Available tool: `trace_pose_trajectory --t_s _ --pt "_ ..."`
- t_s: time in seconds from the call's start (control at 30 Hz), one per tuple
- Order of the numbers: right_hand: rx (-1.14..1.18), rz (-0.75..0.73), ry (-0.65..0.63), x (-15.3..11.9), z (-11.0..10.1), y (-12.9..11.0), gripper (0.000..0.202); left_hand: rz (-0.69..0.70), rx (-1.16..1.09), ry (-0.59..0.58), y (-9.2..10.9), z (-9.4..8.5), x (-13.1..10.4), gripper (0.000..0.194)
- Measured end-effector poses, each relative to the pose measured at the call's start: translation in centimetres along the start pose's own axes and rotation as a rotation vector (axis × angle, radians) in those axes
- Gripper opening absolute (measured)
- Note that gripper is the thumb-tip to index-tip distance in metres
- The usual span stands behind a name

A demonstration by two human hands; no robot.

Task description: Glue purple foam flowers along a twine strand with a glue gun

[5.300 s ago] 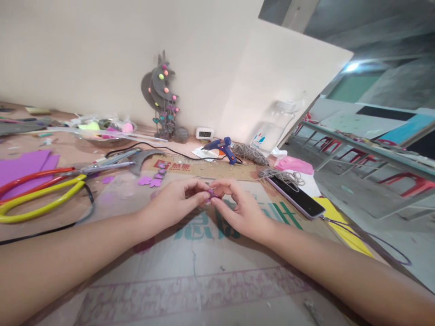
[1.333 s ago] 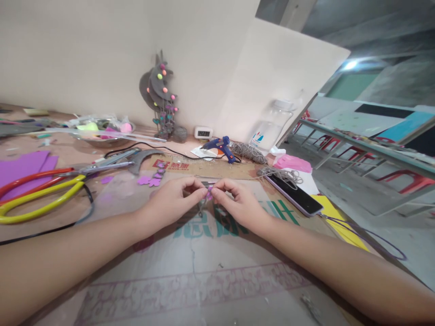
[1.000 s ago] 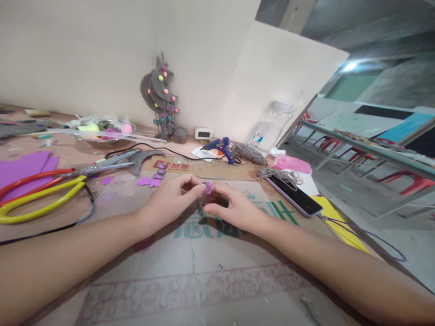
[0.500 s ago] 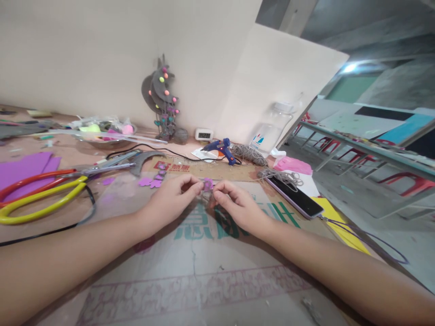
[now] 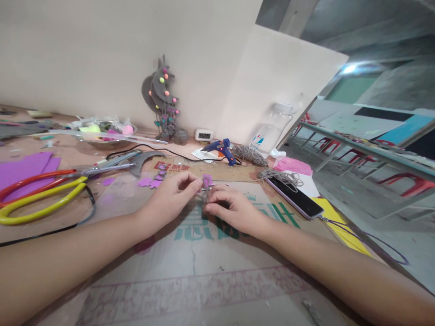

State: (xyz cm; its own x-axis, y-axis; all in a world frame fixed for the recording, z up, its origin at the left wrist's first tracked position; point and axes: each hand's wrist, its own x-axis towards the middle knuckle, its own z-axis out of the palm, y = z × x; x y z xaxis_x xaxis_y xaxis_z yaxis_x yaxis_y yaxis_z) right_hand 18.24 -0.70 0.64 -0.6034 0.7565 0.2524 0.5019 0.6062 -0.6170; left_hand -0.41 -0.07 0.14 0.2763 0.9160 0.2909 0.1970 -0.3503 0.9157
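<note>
Between my hands, above the printed cardboard (image 5: 238, 253), is a small purple flower-shaped piece (image 5: 207, 179). My left hand (image 5: 175, 197) pinches it at its left edge with thumb and forefinger. Just below and right of the flower, my right hand (image 5: 229, 206) has its thumb and fingers pressed together on a thin grey string (image 5: 205, 195) that hangs from the piece; the string is blurred. More purple flower cut-outs (image 5: 149, 183) lie left of my left hand, beside a grey curved felt piece (image 5: 144, 162).
Large scissors (image 5: 44, 194) with red and yellow handles lie at the left by purple sheets (image 5: 25, 170). Behind are a bowl (image 5: 105, 142), a decorated hanging (image 5: 163, 97), a clock (image 5: 204, 134) and a blue glue gun (image 5: 220, 148). A phone (image 5: 295, 197) and bottle (image 5: 272, 129) stay right.
My right hand has moved slightly left and down, from beside the flower to the string under it. The flower has tilted up a little in my left hand.
</note>
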Motion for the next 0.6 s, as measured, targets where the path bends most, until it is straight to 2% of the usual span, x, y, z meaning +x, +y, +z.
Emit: trace_pose_trajectory --t_s 0.17,0.27,0.4,0.53,0.6 --pt "0.017 0.009 0.005 0.0 0.1 0.1 0.019 -0.255 -0.46 0.039 -0.2 -0.1 0.5 0.017" --pt "-0.031 0.035 0.021 0.1 0.3 0.5 0.018 -0.313 -0.647 0.0 -0.4 -0.2 0.8 0.016" --pt "-0.079 0.104 0.102 0.2 -0.6 1.0 0.018 -0.336 -0.647 -0.034 -0.2 -0.2 0.8 0.021" --pt "-0.117 0.167 0.267 0.2 -3.6 1.2 0.018 -0.299 -0.552 -0.016 0.1 -0.1 0.6 0.021" --pt "-0.005 0.187 0.327 0.2 -5.2 1.0 0.02 -0.297 -0.528 0.009 0.1 0.0 0.5 0.02"
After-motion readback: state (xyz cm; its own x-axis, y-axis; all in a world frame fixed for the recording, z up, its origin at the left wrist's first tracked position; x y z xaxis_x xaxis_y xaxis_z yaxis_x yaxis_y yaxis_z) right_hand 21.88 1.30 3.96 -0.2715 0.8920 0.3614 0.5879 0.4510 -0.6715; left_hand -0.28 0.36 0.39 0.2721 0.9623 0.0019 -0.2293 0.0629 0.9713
